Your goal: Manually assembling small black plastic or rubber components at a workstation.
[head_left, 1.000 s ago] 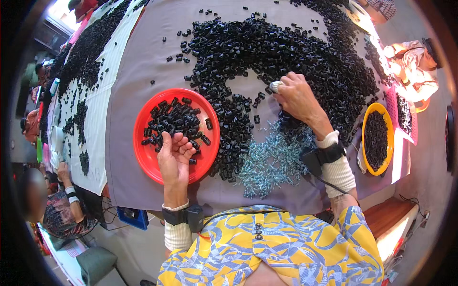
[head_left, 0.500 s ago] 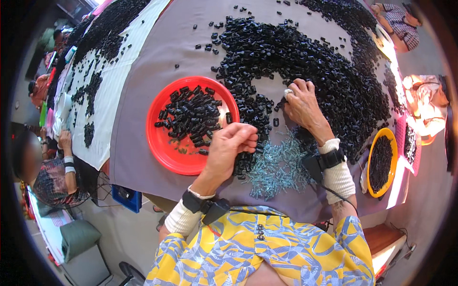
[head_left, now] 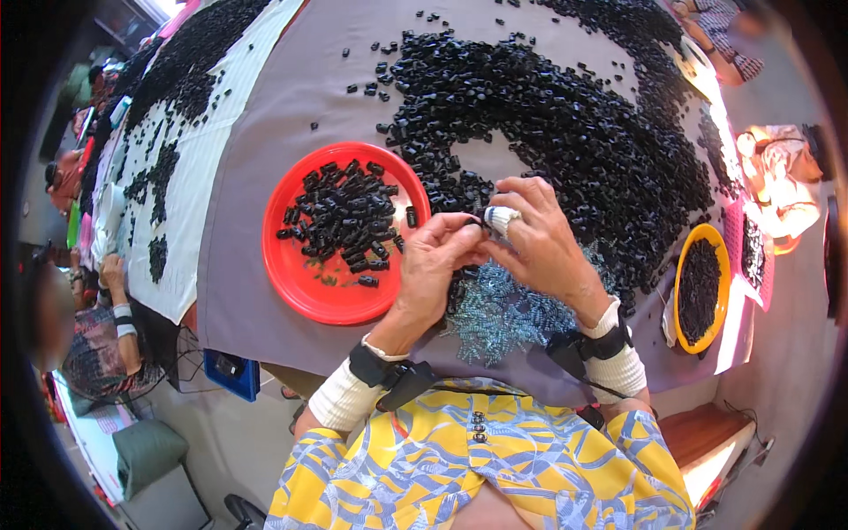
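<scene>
2 hands (head_left: 495,247) meet, perhaps pinching a small black part, beside red plate (head_left: 300,283).

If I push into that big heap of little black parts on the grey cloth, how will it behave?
The heap of black parts would likely scatter rather than slide whole: it is loose pieces, with strays around its edge. Each looks small and probably light. The grey cloth may bunch.

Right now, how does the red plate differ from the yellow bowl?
The red plate is round, wide and only partly covered with black pieces, lying beside the left hand. The yellow bowl looks narrower, filled nearly rim to rim, farther out past the right hand. Both hold the same small black parts.
</scene>
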A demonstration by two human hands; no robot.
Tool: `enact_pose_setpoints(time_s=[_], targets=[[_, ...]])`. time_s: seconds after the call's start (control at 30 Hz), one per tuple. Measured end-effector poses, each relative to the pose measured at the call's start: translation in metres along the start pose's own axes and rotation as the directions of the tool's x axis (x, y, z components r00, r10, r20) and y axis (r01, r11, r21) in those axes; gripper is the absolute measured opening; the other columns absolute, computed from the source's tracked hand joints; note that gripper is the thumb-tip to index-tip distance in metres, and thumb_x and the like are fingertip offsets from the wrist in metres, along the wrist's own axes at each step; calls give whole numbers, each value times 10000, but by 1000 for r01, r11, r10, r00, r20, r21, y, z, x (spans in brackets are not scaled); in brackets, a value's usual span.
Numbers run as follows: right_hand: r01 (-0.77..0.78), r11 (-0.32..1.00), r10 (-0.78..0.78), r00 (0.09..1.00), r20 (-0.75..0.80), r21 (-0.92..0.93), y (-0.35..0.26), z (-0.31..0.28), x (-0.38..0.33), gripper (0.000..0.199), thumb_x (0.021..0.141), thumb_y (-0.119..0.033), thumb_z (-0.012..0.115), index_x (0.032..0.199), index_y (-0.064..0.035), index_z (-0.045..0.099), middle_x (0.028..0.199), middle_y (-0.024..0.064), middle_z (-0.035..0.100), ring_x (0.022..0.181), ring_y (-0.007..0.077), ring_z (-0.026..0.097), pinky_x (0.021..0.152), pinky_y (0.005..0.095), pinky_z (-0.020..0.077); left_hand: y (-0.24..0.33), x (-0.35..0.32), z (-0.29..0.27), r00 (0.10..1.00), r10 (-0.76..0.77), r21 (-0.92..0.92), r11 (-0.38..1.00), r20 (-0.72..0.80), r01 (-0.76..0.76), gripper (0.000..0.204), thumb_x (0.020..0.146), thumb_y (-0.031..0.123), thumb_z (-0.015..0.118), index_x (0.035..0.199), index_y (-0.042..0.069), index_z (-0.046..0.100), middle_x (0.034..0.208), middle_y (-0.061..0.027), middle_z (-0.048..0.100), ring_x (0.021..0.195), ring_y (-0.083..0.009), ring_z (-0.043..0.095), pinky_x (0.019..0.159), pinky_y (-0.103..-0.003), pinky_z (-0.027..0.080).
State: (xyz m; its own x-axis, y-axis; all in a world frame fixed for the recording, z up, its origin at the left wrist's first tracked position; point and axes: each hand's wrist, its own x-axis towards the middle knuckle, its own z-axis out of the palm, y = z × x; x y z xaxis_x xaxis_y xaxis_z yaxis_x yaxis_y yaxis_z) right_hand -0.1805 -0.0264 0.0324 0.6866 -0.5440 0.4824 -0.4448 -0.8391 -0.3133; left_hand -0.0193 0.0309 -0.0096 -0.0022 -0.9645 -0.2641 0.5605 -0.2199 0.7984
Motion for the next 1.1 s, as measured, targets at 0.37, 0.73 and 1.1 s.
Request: enact_pose_setpoints(time_s=[0.37, 0.73, 1.1], targets=[[-222, 965, 244, 955, 167, -139, 53, 7, -29, 112, 759, -128, 658, 820, -37, 635, 824, 87, 585, 855, 254, 542, 806, 373, 410, 25, -1, -14, 994, 95, 49, 994, -57, -93, 175, 889, 58, 557, 1039, -20, 603, 879, -99, 640, 748, -149, 633, 667, -275, 541], [-203, 949, 247, 954, 172, -240, 70, 24, -18, 54, 735, -79, 626, 778, -46, 628, 795, 84, 586, 837, 241, 544, 776, 361, 416, 24, -1, -14, 997, 55, 132, 990, -52, -48, 223, 899, 91, 572, 1098, -4, 609, 889, -61, 637, 755, -120, 623, 677, -262, 535], [-104, 953, 192, 933, 303, -284, 50, 23, -39, 79, 745, -131, 646, 763, -62, 611, 818, 80, 593, 879, 238, 521, 803, 383, 389, 20, 3, -11, 1000, 2, 156, 988, 14, -4, 233, 913, 109, 571, 1117, 3, 611, 903, -53, 639, 770, -112, 621, 694, -258, 538]])
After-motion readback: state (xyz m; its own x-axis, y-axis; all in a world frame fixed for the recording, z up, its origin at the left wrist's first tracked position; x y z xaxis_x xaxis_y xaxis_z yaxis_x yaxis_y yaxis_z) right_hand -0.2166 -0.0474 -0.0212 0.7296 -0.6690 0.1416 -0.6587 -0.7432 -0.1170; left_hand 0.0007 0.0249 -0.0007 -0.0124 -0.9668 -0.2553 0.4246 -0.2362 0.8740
